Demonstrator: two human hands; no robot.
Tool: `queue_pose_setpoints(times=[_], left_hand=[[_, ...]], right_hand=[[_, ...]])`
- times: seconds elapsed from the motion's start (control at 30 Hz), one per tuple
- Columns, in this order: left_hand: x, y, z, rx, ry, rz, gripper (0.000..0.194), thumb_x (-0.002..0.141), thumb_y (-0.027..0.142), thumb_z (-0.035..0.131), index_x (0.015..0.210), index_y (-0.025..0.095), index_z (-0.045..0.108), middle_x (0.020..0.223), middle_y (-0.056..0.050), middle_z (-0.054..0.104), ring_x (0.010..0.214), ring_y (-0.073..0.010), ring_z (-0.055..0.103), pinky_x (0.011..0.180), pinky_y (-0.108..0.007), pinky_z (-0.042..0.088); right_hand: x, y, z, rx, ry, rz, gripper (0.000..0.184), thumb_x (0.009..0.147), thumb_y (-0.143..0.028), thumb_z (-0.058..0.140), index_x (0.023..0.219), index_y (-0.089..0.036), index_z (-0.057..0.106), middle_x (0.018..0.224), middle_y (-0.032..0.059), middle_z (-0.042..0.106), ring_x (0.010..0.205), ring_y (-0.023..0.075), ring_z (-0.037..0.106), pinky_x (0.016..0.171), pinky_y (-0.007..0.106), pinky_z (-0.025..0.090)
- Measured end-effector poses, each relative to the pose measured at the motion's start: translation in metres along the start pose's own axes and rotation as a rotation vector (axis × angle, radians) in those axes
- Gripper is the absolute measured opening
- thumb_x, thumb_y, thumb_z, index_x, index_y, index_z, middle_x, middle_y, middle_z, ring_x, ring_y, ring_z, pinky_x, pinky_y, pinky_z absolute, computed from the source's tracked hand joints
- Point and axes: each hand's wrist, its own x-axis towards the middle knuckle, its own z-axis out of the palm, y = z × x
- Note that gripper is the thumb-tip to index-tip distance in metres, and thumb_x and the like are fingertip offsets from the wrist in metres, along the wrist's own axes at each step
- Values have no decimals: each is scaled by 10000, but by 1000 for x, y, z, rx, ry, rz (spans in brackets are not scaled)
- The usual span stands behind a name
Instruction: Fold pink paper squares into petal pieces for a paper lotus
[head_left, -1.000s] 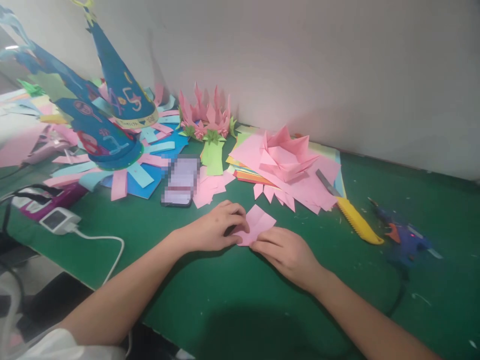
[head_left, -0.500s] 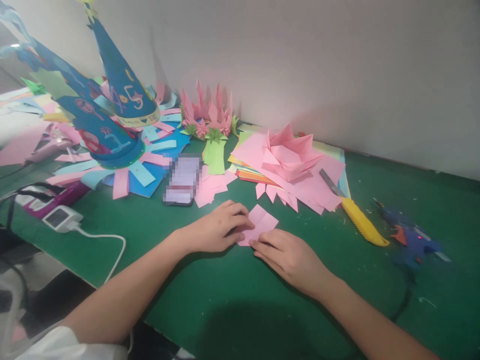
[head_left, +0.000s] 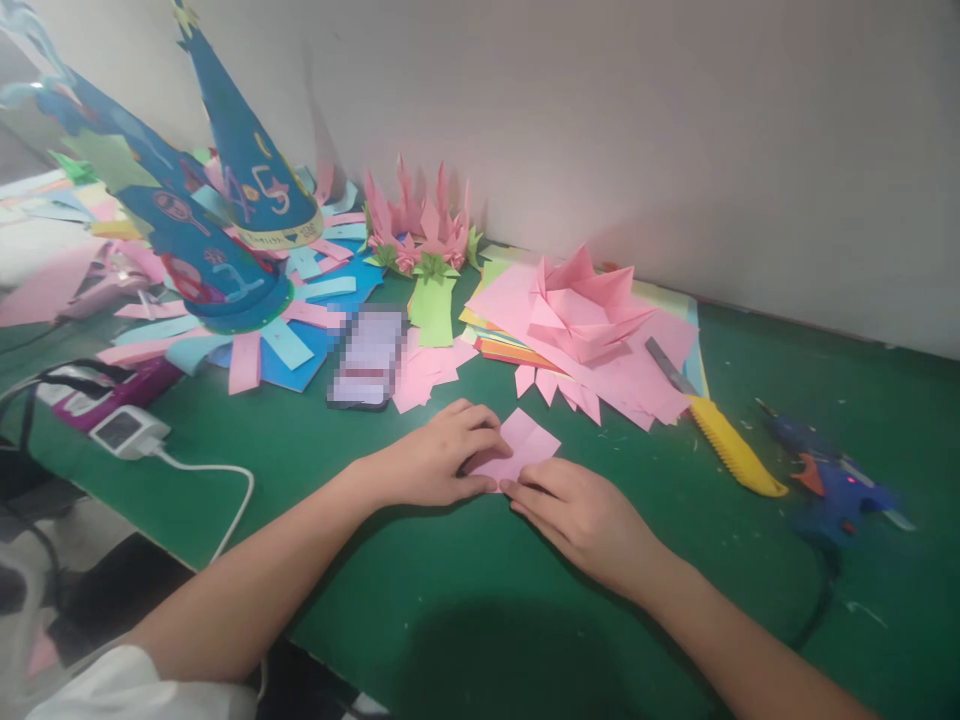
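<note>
A small piece of pink paper (head_left: 525,440) with crease lines lies on the green tabletop between my hands. My left hand (head_left: 450,455) is closed on its left side, the fingers curled over it and the thumb at the near edge. My right hand (head_left: 570,505) pinches the near right edge, the thumb hidden from view. My left thumb tip and right fingertips almost meet at the paper's near corner. Just beyond lie pink paper petals (head_left: 559,388) and a stack of coloured paper, with a pink folded paper flower (head_left: 581,305) on top.
To the right are a yellow utility knife (head_left: 735,445), blade out, and a blue glue gun (head_left: 840,495) with its cord. A phone (head_left: 369,358), blue paper cones (head_left: 251,150), a pink paper crown (head_left: 420,225) and a purple power strip (head_left: 124,390) with a white charger (head_left: 129,432) stand leftward.
My left thumb has slid right along the paper's near edge towards my right fingers. Both hands stay on the paper, and the whole view has shifted slightly.
</note>
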Motion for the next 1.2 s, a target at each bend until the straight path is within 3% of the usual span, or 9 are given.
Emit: queue_pose_setpoints(times=[0.87, 1.2], left_hand=[[0, 6, 2, 15, -3, -46, 259, 829, 285, 606, 1068, 192, 567, 1051, -59, 521, 972, -198, 464, 891, -333, 370], [0, 1, 4, 27, 10, -36, 303, 785, 238, 635, 1080, 199, 577, 1048, -56, 523, 971, -204, 472, 891, -339, 377]], right_hand=[[3, -6, -2, -14, -8, 21, 303, 959, -193, 387, 855, -141, 667, 712, 60, 596, 664, 147, 535, 596, 269, 424], [0, 5, -8, 0, -45, -40, 219, 910, -142, 445, 963, -148, 657, 860, 90, 630, 814, 185, 580, 715, 326, 489]])
